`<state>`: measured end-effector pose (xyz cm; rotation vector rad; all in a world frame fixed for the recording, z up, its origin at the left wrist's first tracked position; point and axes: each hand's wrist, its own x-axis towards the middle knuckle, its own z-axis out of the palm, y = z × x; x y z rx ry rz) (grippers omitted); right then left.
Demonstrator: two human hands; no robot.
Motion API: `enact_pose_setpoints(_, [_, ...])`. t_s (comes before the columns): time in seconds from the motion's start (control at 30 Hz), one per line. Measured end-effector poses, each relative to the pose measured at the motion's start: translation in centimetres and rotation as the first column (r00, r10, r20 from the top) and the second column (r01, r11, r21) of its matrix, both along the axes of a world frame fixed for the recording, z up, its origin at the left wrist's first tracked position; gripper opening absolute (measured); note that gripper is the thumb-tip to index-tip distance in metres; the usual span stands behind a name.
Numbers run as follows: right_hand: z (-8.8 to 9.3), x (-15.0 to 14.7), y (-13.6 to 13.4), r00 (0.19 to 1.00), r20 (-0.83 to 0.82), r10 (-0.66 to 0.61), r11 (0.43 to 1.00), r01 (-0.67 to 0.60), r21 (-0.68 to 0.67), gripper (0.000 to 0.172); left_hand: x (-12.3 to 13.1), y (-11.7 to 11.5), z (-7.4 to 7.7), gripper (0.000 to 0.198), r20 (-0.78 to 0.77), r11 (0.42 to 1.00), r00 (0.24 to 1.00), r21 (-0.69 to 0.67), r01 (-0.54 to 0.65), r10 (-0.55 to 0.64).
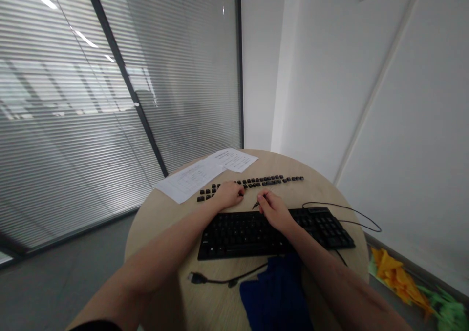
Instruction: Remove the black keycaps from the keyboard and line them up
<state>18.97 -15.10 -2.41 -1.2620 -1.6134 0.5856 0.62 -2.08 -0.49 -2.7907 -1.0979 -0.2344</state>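
A black keyboard lies on the round table, with loose black keycaps set out in rows beyond it. Over the left part of these rows is my left hand, its fingers closed at a dark keycap. My right hand hovers above the keyboard's far edge, thumb and fingers pinched on a small, thin dark tool whose tip points left. The tool's exact kind is too small to make out. My left hand covers some keycaps, and my right hand and forearm cover part of the keyboard.
Printed papers lie at the table's far left. A USB plug on a cable and a blue cloth are at the near edge. The keyboard cable loops past the right edge. Orange cloth lies on the floor.
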Motion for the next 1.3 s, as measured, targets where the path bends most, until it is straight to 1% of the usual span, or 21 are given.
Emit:
enact_pose_setpoints(0.13, [-0.1,0.0,0.1,1.000,0.003,-0.007,1.000,0.007,0.007,0.031,-0.3,0.1,0.1,0.016,0.005,0.999,0.999,-0.008,-0.048,0.048])
enact_pose_setpoints(0.3, [0.0,0.0,0.1,1.000,0.008,-0.009,1.000,0.009,0.003,0.028,-1.6,0.7,0.2,0.032,0.008,0.995,0.995,-0.006,-0.103,0.103])
enact_pose_setpoints(0.5, [-0.4,0.1,0.2,1.000,0.005,-0.002,1.000,0.002,0.007,0.029,-2.1,1.3,0.3,0.041,0.011,0.994,0.994,-0.022,-0.105,0.105])
enact_pose_setpoints(0.7, [-0.6,0.1,0.3,1.000,-0.008,-0.001,1.000,0.001,0.001,0.030,-1.9,1.3,0.0,0.039,0.020,0.993,0.994,-0.058,-0.104,0.105])
enact_pose_setpoints(0.8, [-0.7,0.2,0.4,1.000,-0.004,0.001,1.000,-0.001,-0.004,0.031,-2.0,1.0,0.2,0.038,0.046,0.995,0.995,-0.062,-0.084,0.087])
enact_pose_setpoints(0.87, [-0.9,0.2,0.4,1.000,-0.005,-0.004,1.000,0.004,-0.012,0.031,-2.4,0.5,1.0,0.037,0.097,0.998,0.994,-0.041,-0.048,0.052])
enact_pose_setpoints(0.93, [-0.9,0.3,0.5,1.000,-0.010,-0.009,1.000,0.009,-0.015,0.032,-3.2,-0.2,2.4,0.035,0.209,1.000,0.978,0.014,-0.015,0.012])
enact_pose_setpoints(1.0, [-0.8,0.4,0.4,1.000,-0.020,-0.009,1.000,0.009,-0.021,0.032,-4.0,-1.4,3.8,0.032,0.364,0.997,0.931,0.054,-0.048,0.025])
enact_pose_setpoints(1.03, [-0.7,0.4,0.4,1.000,-0.028,-0.008,1.000,0.007,-0.028,0.032,-4.4,-2.0,4.4,0.030,0.428,0.997,0.903,0.052,-0.061,0.033])
enact_pose_setpoints(1.1, [-0.3,0.6,0.2,0.999,-0.052,0.009,0.998,-0.012,-0.061,0.031,-5.0,-3.5,5.0,0.026,0.507,0.998,0.860,-0.002,-0.063,0.056])
enact_pose_setpoints(1.17, [0.3,0.9,-0.1,0.994,-0.086,0.061,0.990,-0.071,-0.125,0.030,-5.1,-5.0,4.6,0.024,0.513,0.996,0.856,-0.092,-0.022,0.066])
enact_pose_setpoints(1.23, [0.9,1.2,-0.5,0.986,-0.115,0.124,0.966,-0.147,-0.214,0.030,-4.8,-6.4,3.5,0.020,0.473,0.985,0.880,-0.169,0.044,0.042])
enact_pose_setpoints(1.3, [1.3,1.4,-0.8,0.977,-0.130,0.172,0.934,-0.203,-0.293,0.031,-4.4,-7.3,2.1,0.017,0.427,0.979,0.904,-0.195,0.057,0.032])
